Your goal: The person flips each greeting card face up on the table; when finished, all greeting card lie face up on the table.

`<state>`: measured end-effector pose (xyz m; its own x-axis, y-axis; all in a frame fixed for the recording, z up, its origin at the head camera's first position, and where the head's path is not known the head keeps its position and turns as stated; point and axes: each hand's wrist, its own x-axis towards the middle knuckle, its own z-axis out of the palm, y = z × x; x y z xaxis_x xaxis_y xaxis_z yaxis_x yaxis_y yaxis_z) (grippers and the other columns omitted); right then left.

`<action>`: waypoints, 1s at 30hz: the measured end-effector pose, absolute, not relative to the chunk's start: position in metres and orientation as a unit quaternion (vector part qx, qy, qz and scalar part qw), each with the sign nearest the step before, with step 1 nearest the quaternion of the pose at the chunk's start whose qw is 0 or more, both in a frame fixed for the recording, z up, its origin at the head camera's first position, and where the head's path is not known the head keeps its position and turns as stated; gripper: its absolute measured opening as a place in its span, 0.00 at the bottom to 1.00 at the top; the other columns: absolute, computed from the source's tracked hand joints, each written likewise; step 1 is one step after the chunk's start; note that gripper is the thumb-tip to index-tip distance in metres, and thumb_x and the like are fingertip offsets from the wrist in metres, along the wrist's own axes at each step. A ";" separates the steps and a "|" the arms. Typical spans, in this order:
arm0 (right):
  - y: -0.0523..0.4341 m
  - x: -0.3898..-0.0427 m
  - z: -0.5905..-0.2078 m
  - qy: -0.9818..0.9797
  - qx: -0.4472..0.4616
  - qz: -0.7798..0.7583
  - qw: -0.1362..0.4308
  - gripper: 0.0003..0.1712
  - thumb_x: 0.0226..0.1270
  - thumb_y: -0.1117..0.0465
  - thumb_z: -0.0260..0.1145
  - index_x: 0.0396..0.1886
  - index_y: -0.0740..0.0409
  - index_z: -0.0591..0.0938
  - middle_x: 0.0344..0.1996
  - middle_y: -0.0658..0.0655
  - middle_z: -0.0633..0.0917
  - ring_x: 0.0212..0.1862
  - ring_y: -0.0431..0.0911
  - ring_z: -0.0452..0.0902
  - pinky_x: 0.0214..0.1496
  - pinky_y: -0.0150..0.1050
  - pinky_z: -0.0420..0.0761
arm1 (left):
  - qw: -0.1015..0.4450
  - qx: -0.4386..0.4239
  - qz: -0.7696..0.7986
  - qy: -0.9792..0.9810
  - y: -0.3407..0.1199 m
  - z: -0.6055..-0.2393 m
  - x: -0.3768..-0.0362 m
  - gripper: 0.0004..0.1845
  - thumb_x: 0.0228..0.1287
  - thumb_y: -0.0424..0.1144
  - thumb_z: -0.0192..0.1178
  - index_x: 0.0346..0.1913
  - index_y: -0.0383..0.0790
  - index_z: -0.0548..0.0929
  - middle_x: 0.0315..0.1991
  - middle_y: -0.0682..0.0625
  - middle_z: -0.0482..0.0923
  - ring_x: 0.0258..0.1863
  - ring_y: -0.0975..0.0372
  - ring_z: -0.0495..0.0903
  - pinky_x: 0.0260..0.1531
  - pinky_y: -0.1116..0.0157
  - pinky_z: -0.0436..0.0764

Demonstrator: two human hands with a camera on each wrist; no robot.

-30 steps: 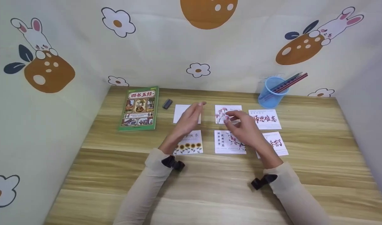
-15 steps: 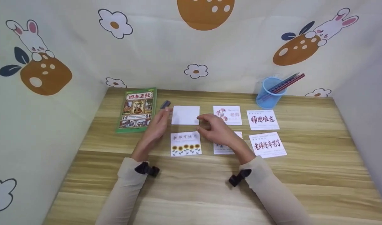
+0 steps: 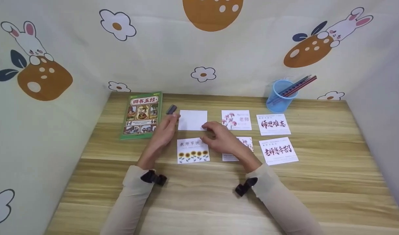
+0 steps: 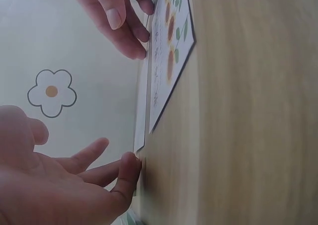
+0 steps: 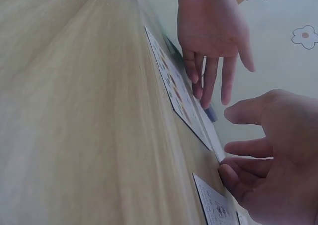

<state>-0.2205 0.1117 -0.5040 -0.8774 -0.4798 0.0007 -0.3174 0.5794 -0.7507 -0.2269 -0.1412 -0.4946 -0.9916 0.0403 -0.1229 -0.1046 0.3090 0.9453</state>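
A blank white card point(image 3: 192, 119) lies on the wooden table between the two hands. At its left edge, my left hand point(image 3: 163, 132) stands side-on with fingers extended, its fingertips low at the tabletop in the left wrist view. My right hand point(image 3: 221, 137) reaches the card's lower right corner, fingers bent loosely and thumb apart, with nothing seen between them. Nearer to me is the sunflower card point(image 3: 193, 157), its upper right corner partly under the right hand. That hand and wrist cover much of a blossom card point(image 3: 229, 158). A carnation card point(image 3: 235, 120) lies behind the right hand.
Two cards with red lettering, an upper one point(image 3: 273, 124) and a lower one point(image 3: 279, 151), lie at the right. Behind them stands a blue pencil cup point(image 3: 279, 98). A green-bordered book point(image 3: 141, 116) and a dark eraser point(image 3: 171, 109) are at the left; a patterned curtain point(image 3: 160, 58) hangs behind.
My left hand has moved left, off the blank card to its left edge. My right hand has gone left from the carnation card to the blank card's right side. The cards keep their places.
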 end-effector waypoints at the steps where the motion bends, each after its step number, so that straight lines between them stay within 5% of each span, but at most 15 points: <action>1: 0.112 -0.221 -0.504 0.883 -0.225 -0.399 0.101 0.30 0.77 0.56 0.70 0.71 0.66 0.79 0.69 0.67 0.81 0.70 0.58 0.79 0.77 0.54 0.78 | 0.063 -0.021 0.588 0.806 -0.140 -0.494 -0.227 0.29 0.90 0.52 0.42 0.74 0.34 0.76 0.76 0.36 0.74 0.79 0.45 0.70 0.83 0.47 0.65; 8: 0.116 -0.222 -0.505 0.882 -0.218 -0.405 0.102 0.30 0.77 0.57 0.70 0.72 0.65 0.79 0.70 0.66 0.81 0.70 0.57 0.79 0.75 0.53 0.80 | 0.068 -0.019 0.595 0.801 -0.136 -0.496 -0.228 0.30 0.90 0.53 0.40 0.75 0.35 0.76 0.79 0.36 0.70 0.82 0.45 0.66 0.85 0.48 0.61; 15: 0.115 -0.222 -0.506 0.877 -0.223 -0.413 0.105 0.29 0.77 0.56 0.71 0.72 0.62 0.79 0.67 0.63 0.82 0.68 0.56 0.80 0.74 0.53 0.80 | 0.033 -0.015 0.699 0.714 -0.134 -0.494 -0.229 0.27 0.91 0.49 0.42 0.73 0.31 0.75 0.75 0.36 0.73 0.70 0.43 0.79 0.71 0.45 0.80; 20: 0.114 -0.220 -0.504 0.860 -0.229 -0.444 0.105 0.31 0.76 0.57 0.71 0.75 0.61 0.77 0.66 0.64 0.82 0.66 0.56 0.79 0.69 0.52 0.84 | 0.017 0.015 0.761 0.648 -0.130 -0.493 -0.227 0.26 0.91 0.48 0.42 0.75 0.32 0.69 0.73 0.35 0.74 0.65 0.39 0.84 0.69 0.41 0.81; 30: 0.111 -0.219 -0.497 0.813 -0.225 -0.524 0.122 0.43 0.79 0.58 0.69 0.86 0.52 0.61 0.77 0.59 0.75 0.70 0.55 0.82 0.70 0.48 0.86 | 0.124 0.110 0.718 0.676 -0.119 -0.498 -0.221 0.31 0.92 0.49 0.33 0.80 0.31 0.68 0.78 0.33 0.70 0.76 0.40 0.75 0.77 0.46 0.75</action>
